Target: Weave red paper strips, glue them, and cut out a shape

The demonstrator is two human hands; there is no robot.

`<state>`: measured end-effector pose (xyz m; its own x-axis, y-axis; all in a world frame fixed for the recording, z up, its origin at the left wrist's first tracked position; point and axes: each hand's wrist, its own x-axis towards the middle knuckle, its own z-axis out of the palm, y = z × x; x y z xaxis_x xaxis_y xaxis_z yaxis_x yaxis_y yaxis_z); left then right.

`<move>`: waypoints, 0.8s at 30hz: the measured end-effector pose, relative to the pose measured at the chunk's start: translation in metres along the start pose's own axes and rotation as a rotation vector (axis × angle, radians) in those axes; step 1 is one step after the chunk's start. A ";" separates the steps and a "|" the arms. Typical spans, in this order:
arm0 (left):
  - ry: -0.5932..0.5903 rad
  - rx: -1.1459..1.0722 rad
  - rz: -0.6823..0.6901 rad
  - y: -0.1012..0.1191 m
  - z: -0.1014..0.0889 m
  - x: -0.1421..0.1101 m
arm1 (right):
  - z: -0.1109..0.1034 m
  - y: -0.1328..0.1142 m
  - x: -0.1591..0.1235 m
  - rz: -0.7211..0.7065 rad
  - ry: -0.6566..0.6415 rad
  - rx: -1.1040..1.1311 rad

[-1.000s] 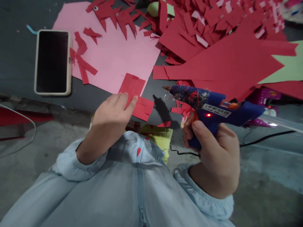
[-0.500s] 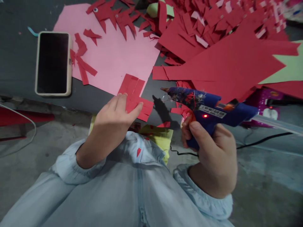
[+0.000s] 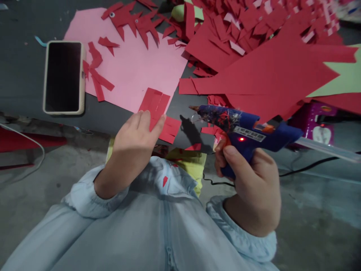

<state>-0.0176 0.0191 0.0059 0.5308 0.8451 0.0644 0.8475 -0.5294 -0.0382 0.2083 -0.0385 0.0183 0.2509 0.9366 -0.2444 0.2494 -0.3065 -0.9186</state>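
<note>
My left hand (image 3: 135, 139) lies flat with its fingers stretched over a folded red paper piece (image 3: 154, 102) at the table's near edge. One arm of that piece points up over the pink sheet (image 3: 126, 71), another to the right. A blue hot glue gun (image 3: 251, 131) is in my right hand (image 3: 251, 177), fingers wrapped round its grip. Its red light is lit and its nozzle points left, apart from the paper. Strings of dried glue cling to the barrel, and a clear glue stick (image 3: 329, 148) sticks out of the back.
A phone (image 3: 63, 77) lies at the left. Red paper fish (image 3: 120, 17) with googly eyes rest on the pink sheet. Large red sheets (image 3: 267, 75) and a heap of folded red pieces (image 3: 254, 22) fill the right and back. A purple box (image 3: 324, 124) stands behind the glue gun.
My left thumb has moved in slightly, closer to the other fingers, over the red paper. The glue gun stays at nearly the same place in my right hand. The view has shifted a little.
</note>
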 end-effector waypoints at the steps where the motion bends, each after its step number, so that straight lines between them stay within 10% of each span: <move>1: -0.008 -0.015 -0.006 0.001 -0.001 -0.002 | 0.000 0.000 0.000 -0.006 -0.003 0.001; 24: 0.080 -0.135 -0.161 0.004 0.016 -0.016 | -0.010 0.010 -0.010 -0.063 -0.003 0.046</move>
<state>-0.0225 0.0047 -0.0110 0.3821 0.9138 0.1376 0.9106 -0.3977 0.1125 0.2174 -0.0525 0.0145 0.2337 0.9542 -0.1868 0.2209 -0.2392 -0.9455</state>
